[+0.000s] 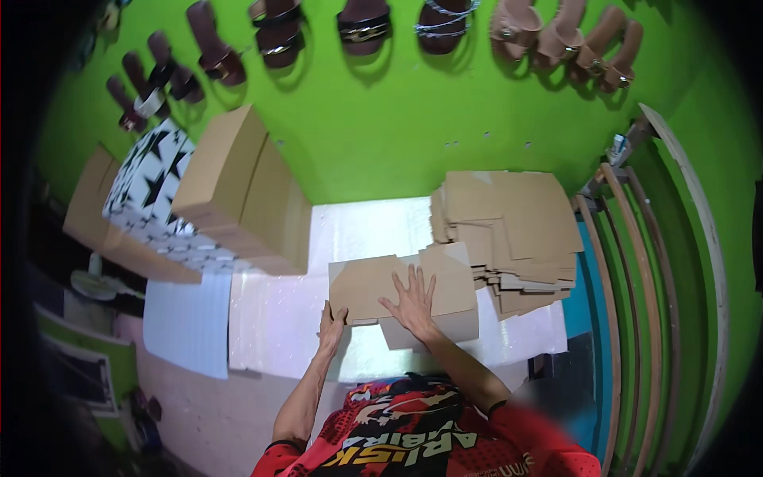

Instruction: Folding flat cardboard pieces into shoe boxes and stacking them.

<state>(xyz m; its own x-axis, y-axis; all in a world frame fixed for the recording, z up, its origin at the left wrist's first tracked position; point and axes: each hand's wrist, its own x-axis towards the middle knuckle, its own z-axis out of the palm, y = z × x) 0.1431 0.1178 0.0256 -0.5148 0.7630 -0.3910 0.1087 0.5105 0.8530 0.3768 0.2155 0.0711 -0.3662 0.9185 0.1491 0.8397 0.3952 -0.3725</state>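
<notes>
Fingers of left hand (331,327) tucked behind cardboard blank (397,290); right hand (412,303) flat atop.

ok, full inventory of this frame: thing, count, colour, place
flat box blank: 1, brown, table centre, under both hands
blank stack: 1 pile, brown, table right
folded boxes: several, brown, table left
star boxes: a stack, white with black stars, far left
table: 1, white
sandals: about a dozen, brown and tan, on the green wall
curved wood strips: several, right edge
left hand: grips the blank's left edge
right hand: flat on the blank, fingers spread
</notes>
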